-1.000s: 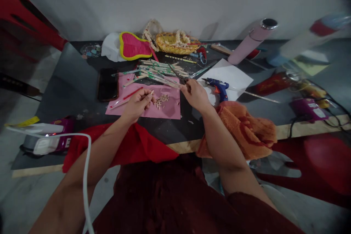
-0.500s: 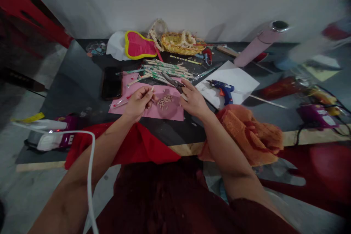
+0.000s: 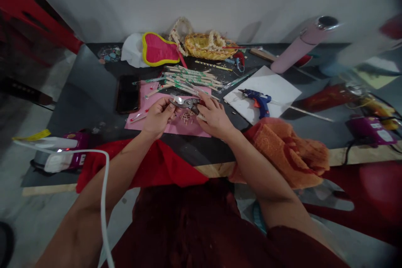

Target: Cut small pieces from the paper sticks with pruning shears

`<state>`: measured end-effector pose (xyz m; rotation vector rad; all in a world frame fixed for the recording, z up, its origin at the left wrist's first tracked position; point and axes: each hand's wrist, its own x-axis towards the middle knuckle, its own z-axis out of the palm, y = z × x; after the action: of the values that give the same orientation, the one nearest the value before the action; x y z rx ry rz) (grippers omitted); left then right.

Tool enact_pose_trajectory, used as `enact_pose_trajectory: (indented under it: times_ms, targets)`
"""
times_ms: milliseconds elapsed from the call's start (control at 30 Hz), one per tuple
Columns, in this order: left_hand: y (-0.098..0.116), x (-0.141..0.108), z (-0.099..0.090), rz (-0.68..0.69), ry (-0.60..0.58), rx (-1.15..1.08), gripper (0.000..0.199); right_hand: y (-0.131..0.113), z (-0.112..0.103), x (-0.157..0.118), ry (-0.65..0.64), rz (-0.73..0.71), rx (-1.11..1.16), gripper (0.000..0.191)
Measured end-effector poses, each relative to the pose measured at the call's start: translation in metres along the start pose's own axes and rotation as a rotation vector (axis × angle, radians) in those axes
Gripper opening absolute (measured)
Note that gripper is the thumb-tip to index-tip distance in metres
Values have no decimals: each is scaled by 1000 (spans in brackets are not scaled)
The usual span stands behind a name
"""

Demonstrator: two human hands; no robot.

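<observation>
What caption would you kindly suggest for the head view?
Right hand holds cutters close to the left hand, above pale bits on pink paper.

My flat dark-grey counter (image 3: 91,88), pale wooden front edge (image 3: 220,170) towards me: a pink paper sheet (image 3: 179,131) lies before me, green-banded pale wooden sticks (image 3: 188,74) heaped at its far side, black rectangular phone (image 3: 128,94) at its left, square white sheet (image 3: 281,86) rightward, fluffy orange towel (image 3: 282,150) draped over the edge.

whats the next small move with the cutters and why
Probably a gentle squeeze of the right hand on the cutters: their blades are right at the left hand, which seems to pinch a small stick, and short pieces lie on the pink paper.
</observation>
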<state>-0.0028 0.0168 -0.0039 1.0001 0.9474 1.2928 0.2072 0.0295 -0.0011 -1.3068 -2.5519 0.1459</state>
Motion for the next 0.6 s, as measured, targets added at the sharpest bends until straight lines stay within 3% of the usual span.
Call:
enact_pose_trajectory:
  times_ms: [600]
  targets:
    - [-7, -1, -2, 50, 34, 180, 17, -5, 2, 2, 5, 48, 49, 36]
